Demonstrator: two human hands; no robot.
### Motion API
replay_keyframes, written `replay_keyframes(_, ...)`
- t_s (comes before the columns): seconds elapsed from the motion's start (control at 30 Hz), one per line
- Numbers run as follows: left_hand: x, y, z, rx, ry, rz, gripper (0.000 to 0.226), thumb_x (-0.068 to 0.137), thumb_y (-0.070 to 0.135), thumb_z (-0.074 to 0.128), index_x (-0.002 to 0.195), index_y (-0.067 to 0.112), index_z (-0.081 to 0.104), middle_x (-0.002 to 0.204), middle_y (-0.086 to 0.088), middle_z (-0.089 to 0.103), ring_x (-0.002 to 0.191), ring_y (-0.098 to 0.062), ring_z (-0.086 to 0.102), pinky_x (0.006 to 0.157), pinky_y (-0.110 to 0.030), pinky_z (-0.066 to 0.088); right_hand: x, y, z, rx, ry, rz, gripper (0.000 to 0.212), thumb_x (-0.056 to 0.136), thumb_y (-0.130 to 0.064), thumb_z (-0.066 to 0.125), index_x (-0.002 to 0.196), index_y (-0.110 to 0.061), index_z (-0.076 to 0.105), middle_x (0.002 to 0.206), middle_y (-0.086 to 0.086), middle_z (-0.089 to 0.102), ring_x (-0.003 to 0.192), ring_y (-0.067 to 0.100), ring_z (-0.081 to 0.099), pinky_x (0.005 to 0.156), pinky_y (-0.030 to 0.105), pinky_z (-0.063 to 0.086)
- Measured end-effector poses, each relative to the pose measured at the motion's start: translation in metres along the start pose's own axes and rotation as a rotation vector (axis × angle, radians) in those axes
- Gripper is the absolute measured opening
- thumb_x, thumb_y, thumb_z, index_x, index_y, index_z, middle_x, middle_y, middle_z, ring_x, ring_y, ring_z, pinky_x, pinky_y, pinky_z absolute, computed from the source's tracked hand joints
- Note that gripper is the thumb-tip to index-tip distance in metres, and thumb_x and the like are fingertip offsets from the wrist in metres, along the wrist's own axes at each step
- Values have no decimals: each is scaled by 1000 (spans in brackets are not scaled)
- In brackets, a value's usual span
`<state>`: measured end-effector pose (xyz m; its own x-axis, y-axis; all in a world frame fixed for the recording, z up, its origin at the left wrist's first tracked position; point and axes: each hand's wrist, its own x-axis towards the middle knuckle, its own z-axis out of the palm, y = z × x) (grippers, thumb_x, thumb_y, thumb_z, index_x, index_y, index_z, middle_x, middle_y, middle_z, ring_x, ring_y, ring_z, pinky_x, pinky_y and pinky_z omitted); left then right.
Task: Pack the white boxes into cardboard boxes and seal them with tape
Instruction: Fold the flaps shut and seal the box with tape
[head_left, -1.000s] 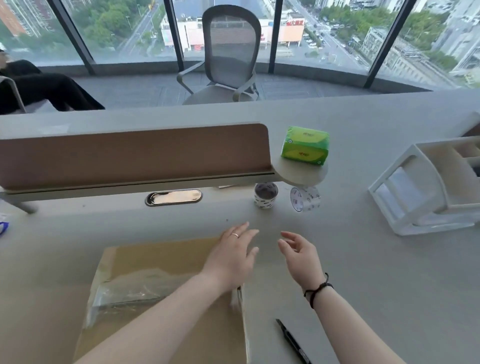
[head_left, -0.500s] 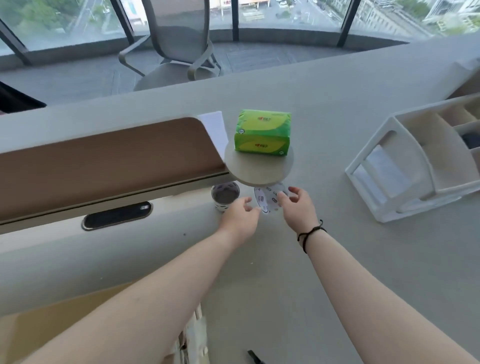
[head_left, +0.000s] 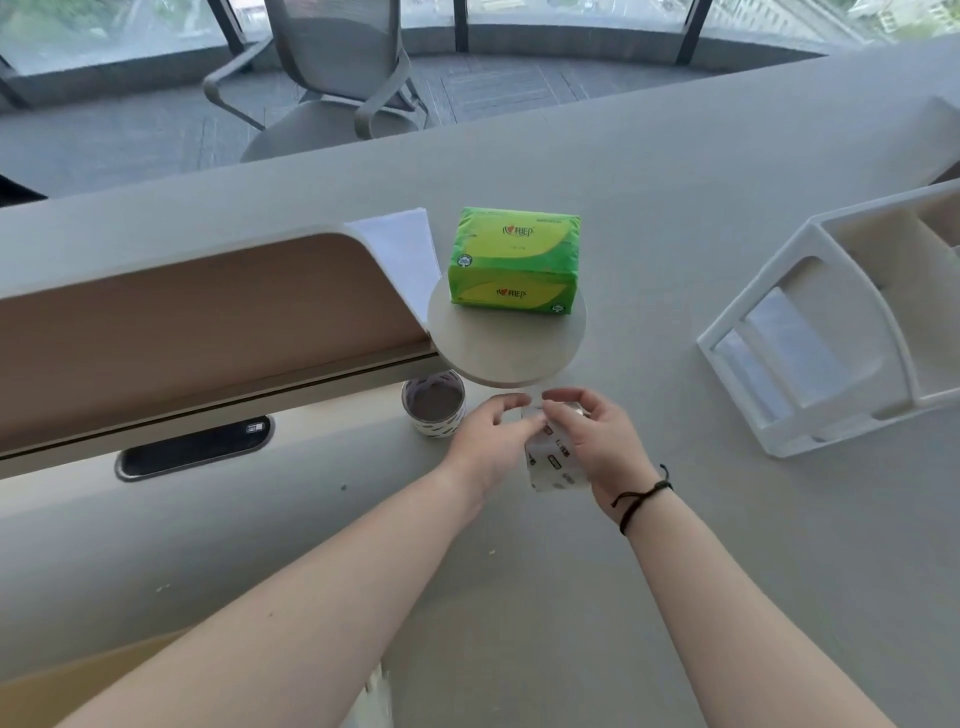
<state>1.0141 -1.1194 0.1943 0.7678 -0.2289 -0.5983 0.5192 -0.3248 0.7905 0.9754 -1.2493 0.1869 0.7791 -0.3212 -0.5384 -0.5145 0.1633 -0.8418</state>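
Tape roll (head_left: 553, 457) now lifted off the desk (head_left: 727, 545), gripped by right hand (head_left: 597, 441) and left hand (head_left: 491, 441) at twelve o'clock; cardboard box (head_left: 78, 686) waits at seven — sealing looks next.

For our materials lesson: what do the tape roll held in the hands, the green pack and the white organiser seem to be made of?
Tape roll: clear glossy plastic film, likely; the table shows through it, with small printed marks.
Green pack: soft plastic wrap, slightly shiny, creased at its edges.
White organiser: probably rigid moulded plastic, with smooth matte walls and rounded corners.
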Motion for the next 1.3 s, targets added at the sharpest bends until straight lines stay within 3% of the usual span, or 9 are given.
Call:
replay_keyframes(0.13,-5,10,1,-181,-66,-80,24,87,25,74,109,22,66,113,4,68,104,-6,56,80,-26,39,-9,-17,-3,-51,6,-6,3,86,-14,70,89,-16,71,80,5,69,68,22,61,65,30,48)
replay_keyframes(0.23,-8,18,1,-319,-129,-168,30,78,38,73,106,27,71,117,13,71,115,-9,56,90,-34,37,-16,-35,-4,-118,0,-36,8,88,-11,65,80,-11,68,70,5,62,60,21,54,56,25,43)
replay_keyframes(0.33,-10,26,1,-458,-162,-194,14,91,28,64,94,22,76,91,11,73,101,-17,59,104,-40,39,-19,-53,-2,-192,-6,-33,9,86,-15,64,79,-9,62,69,11,54,55,22,49,51,25,40)
replay_keyframes(0.43,-17,34,-1,-496,-165,-202,10,92,24,63,93,21,73,80,10,69,94,-20,59,98,-38,43,-23,-67,4,-260,-5,-62,13,75,-20,63,84,-10,63,72,13,50,62,23,46,58,33,38)
replay_keyframes(0.63,-25,35,-11,-601,-145,-130,50,77,28,66,122,6,71,108,-7,67,98,-26,60,86,-38,43,-38,-78,18,-348,3,-203,9,87,-11,63,87,-7,71,67,-2,62,58,12,53,57,24,43)
replay_keyframes(0.77,-38,31,-21,-635,-83,-102,65,71,35,70,131,9,63,119,-16,71,102,-31,65,91,-45,48,-55,-74,28,-284,-33,-161,10,83,-12,64,85,-13,74,80,9,72,67,18,59,65,31,48)
replay_keyframes(0.93,-58,26,-53,-691,-28,-26,10,95,13,65,101,16,59,93,-6,75,88,-23,70,84,-37,52,-87,-65,42,-269,-106,-117,13,85,-6,63,82,-14,73,70,-5,67,58,10,51,54,21,43)
replay_keyframes(1.1,-91,23,-86,-679,35,47,14,100,5,59,100,16,52,90,-4,77,81,-23,67,89,-41,50,-119,-62,61,-362,-155,-98,8,87,-12,65,90,-12,72,70,-3,59,59,11,50,55,22,42)
replay_keyframes(1.3,-142,11,-140,-626,65,146,22,91,-4,68,108,6,58,91,-8,76,66,-16,67,71,-27,58,-161,-65,94,-472,-259,-151,9,87,-14,67,84,-20,72,72,-4,64,62,12,55,64,26,47)
